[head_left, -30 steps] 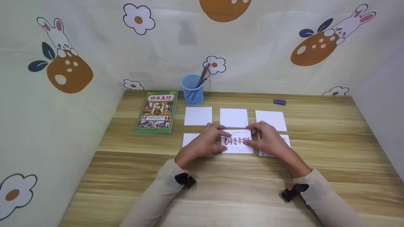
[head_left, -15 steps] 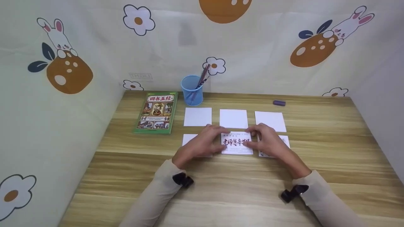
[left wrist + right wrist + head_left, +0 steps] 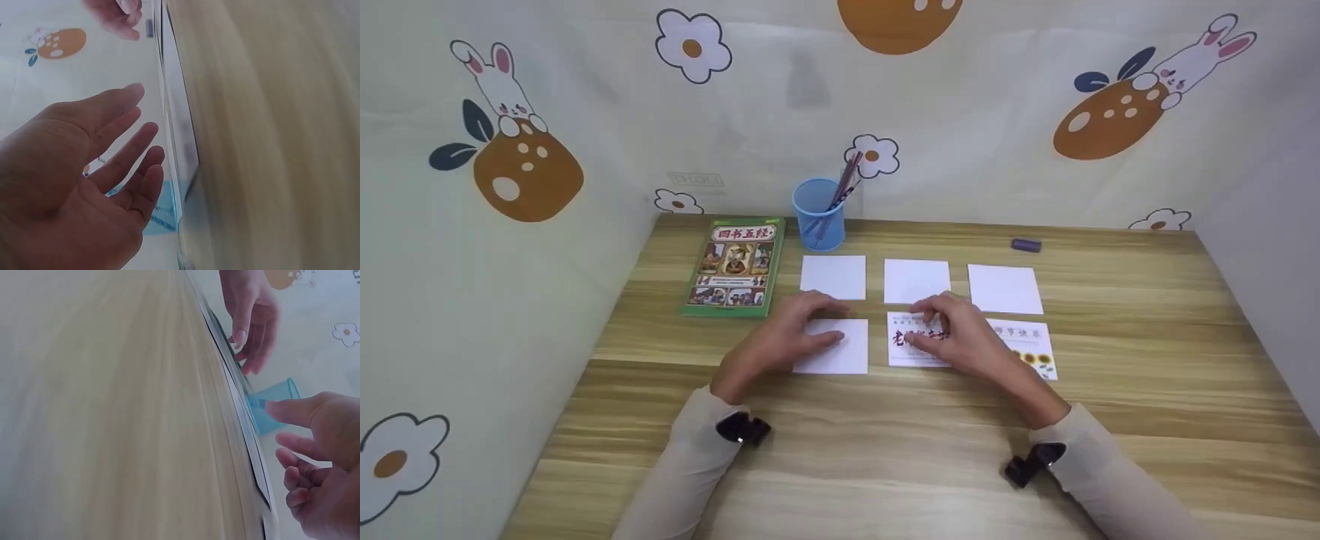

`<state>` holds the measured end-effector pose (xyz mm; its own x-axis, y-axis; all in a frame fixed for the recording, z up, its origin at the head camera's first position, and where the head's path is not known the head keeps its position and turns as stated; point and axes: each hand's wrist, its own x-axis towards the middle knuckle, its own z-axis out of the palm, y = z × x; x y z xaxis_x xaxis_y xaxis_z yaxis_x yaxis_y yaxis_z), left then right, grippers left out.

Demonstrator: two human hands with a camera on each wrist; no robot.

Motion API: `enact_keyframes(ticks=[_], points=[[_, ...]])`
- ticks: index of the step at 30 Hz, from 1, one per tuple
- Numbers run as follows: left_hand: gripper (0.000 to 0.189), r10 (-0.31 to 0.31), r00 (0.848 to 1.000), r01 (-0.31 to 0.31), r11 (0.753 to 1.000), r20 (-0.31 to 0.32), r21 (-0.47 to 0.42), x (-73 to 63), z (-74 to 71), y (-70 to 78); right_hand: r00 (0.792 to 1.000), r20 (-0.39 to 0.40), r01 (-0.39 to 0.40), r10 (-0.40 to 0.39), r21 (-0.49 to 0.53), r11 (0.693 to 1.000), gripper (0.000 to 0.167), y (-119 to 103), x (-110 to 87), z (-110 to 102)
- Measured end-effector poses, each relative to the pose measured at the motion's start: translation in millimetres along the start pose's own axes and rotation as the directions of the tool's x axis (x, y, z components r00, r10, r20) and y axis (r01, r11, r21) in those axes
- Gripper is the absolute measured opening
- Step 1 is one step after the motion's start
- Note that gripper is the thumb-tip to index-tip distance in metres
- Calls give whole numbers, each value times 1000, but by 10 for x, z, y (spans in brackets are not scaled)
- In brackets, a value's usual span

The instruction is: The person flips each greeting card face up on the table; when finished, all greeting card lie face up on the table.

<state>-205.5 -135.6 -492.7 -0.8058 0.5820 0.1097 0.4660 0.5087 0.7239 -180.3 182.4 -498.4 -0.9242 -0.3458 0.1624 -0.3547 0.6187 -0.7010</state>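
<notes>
The right hand [image 3: 967, 337] covers the right end of the lettered card [image 3: 913, 360] and the left part of the sunflower card [image 3: 1030, 349], so the red writing is broken off; the small print is too fine to read. The left hand [image 3: 787, 334] hides the left side of the lower blank card [image 3: 844, 354]. Both wrist views show the cards nearly edge-on, their faces unreadable. Behind this row on the tabletop [image 3: 885, 465] lie three more blank cards: left [image 3: 833, 276], middle [image 3: 916, 280] and right [image 3: 1005, 289]. A green-edged book [image 3: 734, 266] lies to the left, a blue cup [image 3: 820, 225] with thin sticks [image 3: 846, 184] stands beyond, and a small purple object [image 3: 1026, 244] sits at back right. The left hand is released, its fingers loosely bent over the lower blank card; the right hand, also free, hovers with slack, curved fingers over the lettered card.
</notes>
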Motion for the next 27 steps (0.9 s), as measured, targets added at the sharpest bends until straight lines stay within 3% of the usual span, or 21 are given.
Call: enact_keyframes(ticks=[5,11,19,27], points=[[42,-70,997,71,997,32,-29,-66,-97,-70,997,57,44,-44,5,999,42,-172,80,197],[46,-112,990,113,994,81,-4,-101,-150,-90,990,108,103,-95,-73,992,52,-360,186,373],[63,-170,970,160,984,172,73,-133,-175,-10,975,210,100,-72,-125,987,74,-424,192,470],[72,-162,970,142,982,180,123,-151,-166,22,972,222,96,-71,-106,990,72,-406,167,457]])
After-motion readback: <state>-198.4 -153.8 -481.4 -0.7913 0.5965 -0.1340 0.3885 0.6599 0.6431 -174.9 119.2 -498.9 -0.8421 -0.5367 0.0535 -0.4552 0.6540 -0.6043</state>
